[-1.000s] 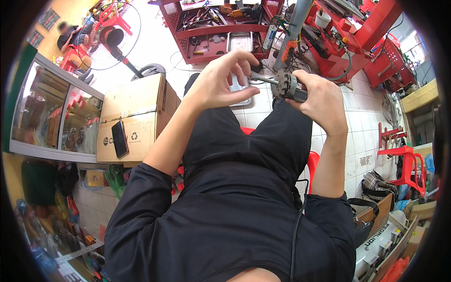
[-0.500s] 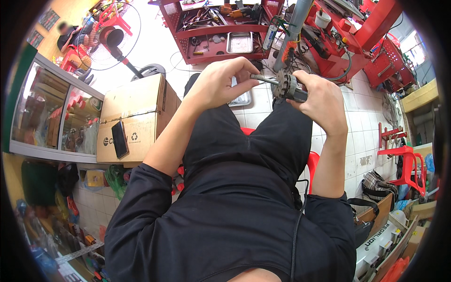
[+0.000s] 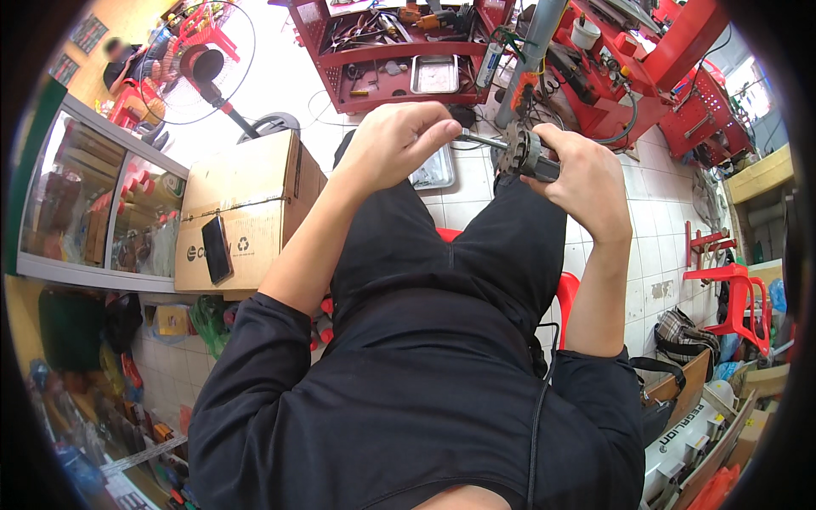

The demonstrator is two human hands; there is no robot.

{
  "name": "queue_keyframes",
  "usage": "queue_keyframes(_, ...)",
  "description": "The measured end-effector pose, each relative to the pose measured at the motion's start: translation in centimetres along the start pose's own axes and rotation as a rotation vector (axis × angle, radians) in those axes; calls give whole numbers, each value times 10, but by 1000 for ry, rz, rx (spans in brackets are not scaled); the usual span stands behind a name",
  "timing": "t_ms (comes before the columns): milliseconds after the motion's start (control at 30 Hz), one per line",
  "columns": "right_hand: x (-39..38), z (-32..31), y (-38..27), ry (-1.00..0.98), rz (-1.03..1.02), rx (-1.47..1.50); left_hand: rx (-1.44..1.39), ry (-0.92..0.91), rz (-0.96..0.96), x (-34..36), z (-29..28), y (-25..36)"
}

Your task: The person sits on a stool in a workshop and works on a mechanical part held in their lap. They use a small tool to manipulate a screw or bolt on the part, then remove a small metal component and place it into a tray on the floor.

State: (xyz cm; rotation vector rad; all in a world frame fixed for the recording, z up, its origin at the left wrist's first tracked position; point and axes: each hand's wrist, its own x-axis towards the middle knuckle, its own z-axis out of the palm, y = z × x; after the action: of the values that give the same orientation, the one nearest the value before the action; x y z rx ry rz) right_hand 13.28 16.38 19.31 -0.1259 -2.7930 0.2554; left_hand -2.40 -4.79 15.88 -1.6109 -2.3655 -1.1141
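Above my knees, my right hand is closed round a metal machine part. The part has a round, notched disc-like face turned left and a dark body, which my palm partly covers. My left hand is closed on a slim metal rod-like tool, its thumb pointing right. The tool's far end meets the face of the part, while its near end is hidden in my fingers. Exactly what kind of tool it is does not show.
Beyond my hands stands a red tool cart with pliers and power tools. A metal tray lies on the floor below. On my left are a cardboard box bearing a phone, and a fan. A red stool is at right.
My left hand has rolled and drawn slightly left, its fingers curling tighter around the tool. The part in my right hand has tilted a little; my right hand has barely moved.
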Motion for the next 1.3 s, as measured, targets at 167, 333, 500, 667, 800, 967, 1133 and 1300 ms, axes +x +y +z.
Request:
queue_keyframes(167,0,0,0,1,-4,-12,-163,72,33,-2,1,16)
queue_keyframes(333,0,-2,-1,-4,-1,-15,-132,-10,47,-3,3,-13)
queue_keyframes(500,-1,-1,0,9,-8,-11,-123,105,33,0,-1,20)
queue_keyframes(667,0,-1,-1,3,-9,-5,-242,-3,84,-1,0,-6)
queue_keyframes(800,-1,-1,0,6,-3,-5,-222,144,71,-2,4,16)
queue_keyframes(967,-1,-3,-2,-7,7,-8,-108,4,-1,-1,-1,0)
queue_keyframes(1133,-1,-1,1,4,-3,-17,-122,60,45,-1,-1,16)
queue_keyframes(1300,-1,1,2,14,-19,-12,-116,56,58,-3,3,-7)
